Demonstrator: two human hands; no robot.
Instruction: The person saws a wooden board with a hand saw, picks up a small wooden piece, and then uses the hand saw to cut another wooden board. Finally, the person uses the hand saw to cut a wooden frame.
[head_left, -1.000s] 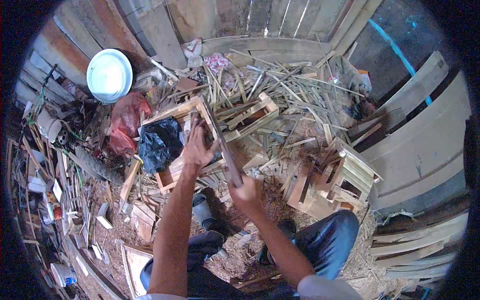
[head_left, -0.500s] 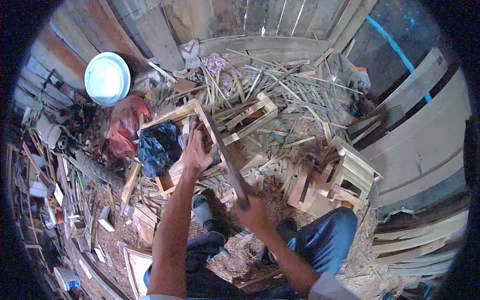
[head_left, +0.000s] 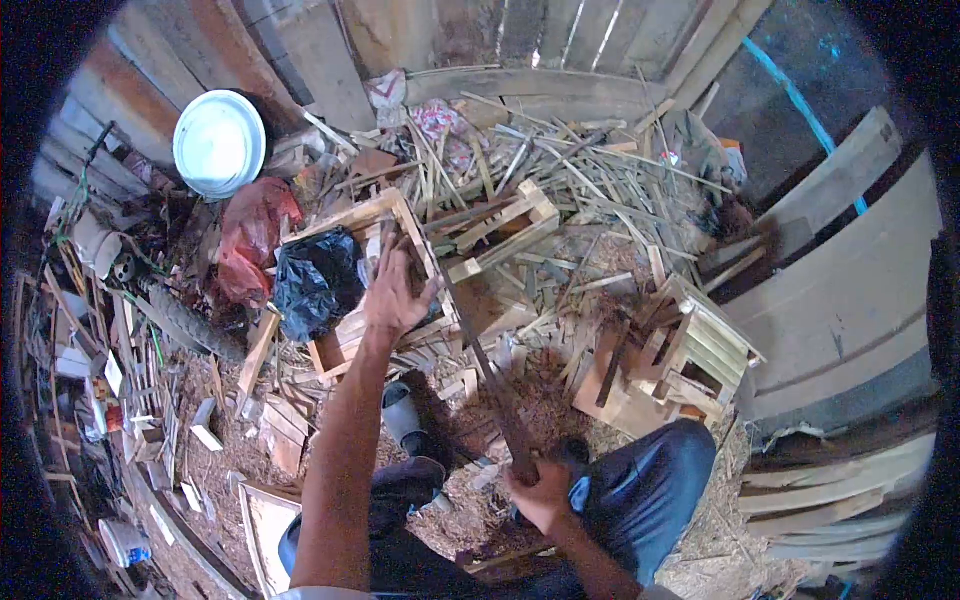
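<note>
My right hand (head_left: 545, 495) is closed around the near end of a handsaw (head_left: 497, 395), whose long brown blade slants up and away to the left. The blade's far part lies along the right side of a wooden box frame (head_left: 365, 210). My left hand (head_left: 398, 295) rests on the frame just left of the blade, fingers stretched out and apart. A black plastic bag (head_left: 318, 280) sits in the frame's left part, beside that hand. What lies beneath my left palm is hidden.
A red plastic bag (head_left: 255, 235) and a white basin (head_left: 219, 145) lie to the left. Wood strips (head_left: 600, 190) are heaped behind, near a small wooden frame (head_left: 510, 235). A slatted wooden box (head_left: 700, 345) stands right, above my knee (head_left: 650, 480).
My right hand has pulled the handsaw back towards my body, down and to the right. My left hand stays on the wooden frame. The view has shifted slightly.
</note>
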